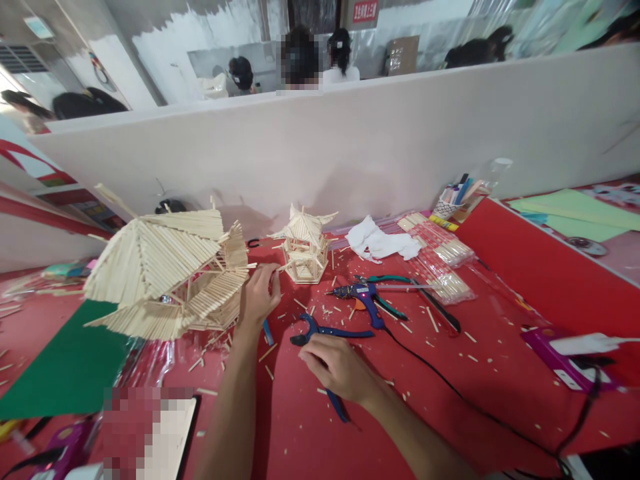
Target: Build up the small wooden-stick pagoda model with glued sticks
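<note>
My left hand [260,293] is curled beside the right edge of a large wooden-stick pavilion model [150,260]. Its thumb and fingertips are bent together, and what they hold, if anything, is too small to make out. Just past it stands a smaller stick pavilion [304,250]. My right hand [337,367] is closed above a pair of blue-handled cutters [345,332] with spread handles. One handle passes beneath that hand; whether the fingers grip it is hidden. A blue glue gun [367,300] lies beyond, next to green-handled pliers [393,308].
Stick offcuts litter the red table [300,433]. Packs of sticks [443,257], a white cloth [380,240] and a pen holder [450,200] stand toward the back. A black cord [440,380] runs to a purple power strip [565,357]. A pale partition [320,147] borders the table.
</note>
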Demonstrator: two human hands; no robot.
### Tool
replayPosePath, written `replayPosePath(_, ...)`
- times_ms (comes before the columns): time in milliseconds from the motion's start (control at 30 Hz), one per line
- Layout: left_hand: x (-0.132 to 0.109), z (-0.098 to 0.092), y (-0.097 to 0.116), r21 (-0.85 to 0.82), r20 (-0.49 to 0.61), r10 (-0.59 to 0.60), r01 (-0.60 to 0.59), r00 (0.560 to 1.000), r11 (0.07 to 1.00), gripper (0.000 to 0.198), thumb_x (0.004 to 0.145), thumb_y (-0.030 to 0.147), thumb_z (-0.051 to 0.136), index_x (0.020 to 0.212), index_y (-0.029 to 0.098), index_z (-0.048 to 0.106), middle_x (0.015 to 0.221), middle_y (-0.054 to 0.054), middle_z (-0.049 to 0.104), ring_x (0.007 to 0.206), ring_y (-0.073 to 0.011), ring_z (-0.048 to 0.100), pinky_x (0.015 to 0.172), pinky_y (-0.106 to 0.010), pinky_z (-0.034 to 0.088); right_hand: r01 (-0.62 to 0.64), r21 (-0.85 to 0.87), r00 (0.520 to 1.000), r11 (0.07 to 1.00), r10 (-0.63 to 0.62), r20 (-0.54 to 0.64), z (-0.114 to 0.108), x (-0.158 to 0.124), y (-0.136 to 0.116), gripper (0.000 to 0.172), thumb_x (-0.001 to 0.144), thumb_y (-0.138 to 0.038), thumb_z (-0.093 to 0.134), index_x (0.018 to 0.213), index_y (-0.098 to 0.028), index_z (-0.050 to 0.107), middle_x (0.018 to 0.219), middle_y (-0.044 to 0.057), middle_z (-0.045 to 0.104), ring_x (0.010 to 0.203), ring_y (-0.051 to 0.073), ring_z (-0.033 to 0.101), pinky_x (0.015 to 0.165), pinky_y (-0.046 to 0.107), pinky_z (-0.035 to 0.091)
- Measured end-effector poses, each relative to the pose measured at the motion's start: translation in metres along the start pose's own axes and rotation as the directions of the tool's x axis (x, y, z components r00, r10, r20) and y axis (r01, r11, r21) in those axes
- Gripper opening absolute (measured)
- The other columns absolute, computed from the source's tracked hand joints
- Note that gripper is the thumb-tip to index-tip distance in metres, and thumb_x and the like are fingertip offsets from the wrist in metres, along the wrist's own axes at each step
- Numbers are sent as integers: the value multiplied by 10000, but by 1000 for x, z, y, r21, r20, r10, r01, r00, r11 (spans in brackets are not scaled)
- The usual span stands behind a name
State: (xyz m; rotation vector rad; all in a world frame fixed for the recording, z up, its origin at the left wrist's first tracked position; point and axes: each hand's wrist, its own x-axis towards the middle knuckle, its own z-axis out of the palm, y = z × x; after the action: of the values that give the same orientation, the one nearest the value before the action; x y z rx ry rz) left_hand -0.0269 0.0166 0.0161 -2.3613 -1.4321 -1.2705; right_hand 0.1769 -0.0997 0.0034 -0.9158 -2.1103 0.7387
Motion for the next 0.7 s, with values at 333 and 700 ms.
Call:
replayPosePath(333,1,-4,2,42,63,6,-9,998,999,244,917,136,466,1088,196,629,1031,-70,687,973,-188,644,890,-297,496,-1,4,1000,1000,1,-1,1,-1,0,242,1000,-221,448,829,-193,616,790,26,626,752,147,575,704,254,402)
replayPosePath(700,2,-6,4,46,87,-3,-1,996,999,267,899,111,462,1091,201,625,1013,-64,673,978,-185,639,881,-283,491,-2,-6,1000,1000,2,5,0,0,-1,249,1000,-219,446,818,-192,614,780,24,625,742,146,571,697,251,391)
